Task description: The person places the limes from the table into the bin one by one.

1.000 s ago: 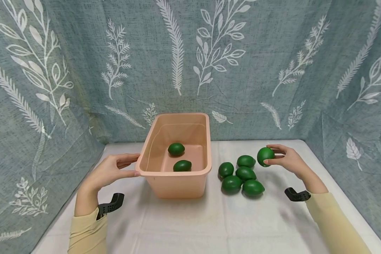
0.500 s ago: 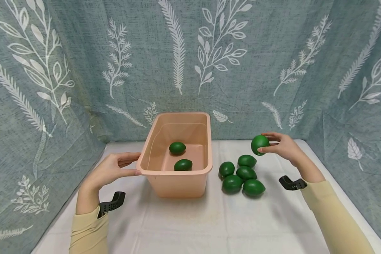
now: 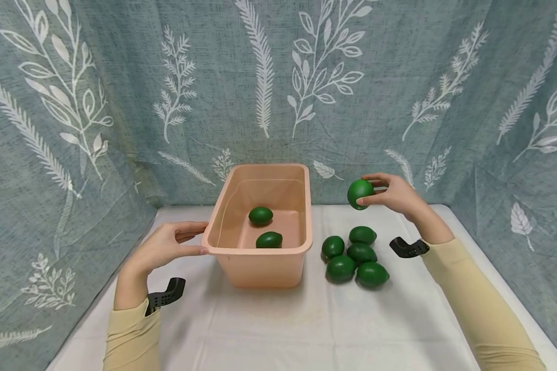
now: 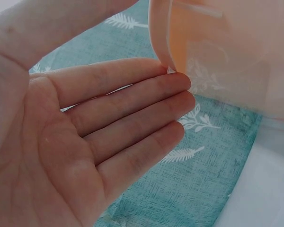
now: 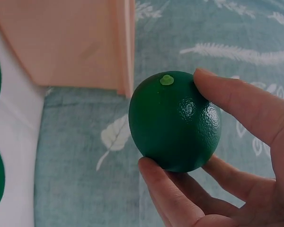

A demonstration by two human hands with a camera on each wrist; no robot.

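My right hand (image 3: 390,195) pinches a green lime (image 3: 360,194) between thumb and fingertips, in the air above and behind the other limes. The right wrist view shows that lime (image 5: 175,120) with its pale stem end up. My left hand (image 3: 167,245) is at the left rim of a peach-coloured plastic bin (image 3: 264,270). In the left wrist view, its straight fingers (image 4: 128,104) touch the rim near their tips. Two limes lie inside the bin, one toward the back (image 3: 261,216) and one nearer the front (image 3: 269,240), partly hidden by the front rim.
Several limes (image 3: 362,253) lie clustered on the white-covered table (image 3: 278,330), right of the bin. A blue-green curtain (image 3: 241,103) with white leaf prints stands behind and on both sides. A black wrist camera (image 3: 408,248) is strapped on each arm.
My right hand has lifted the lime and carried it up and left, toward the bin. The left hand stays at the rim, and the other limes lie as before.
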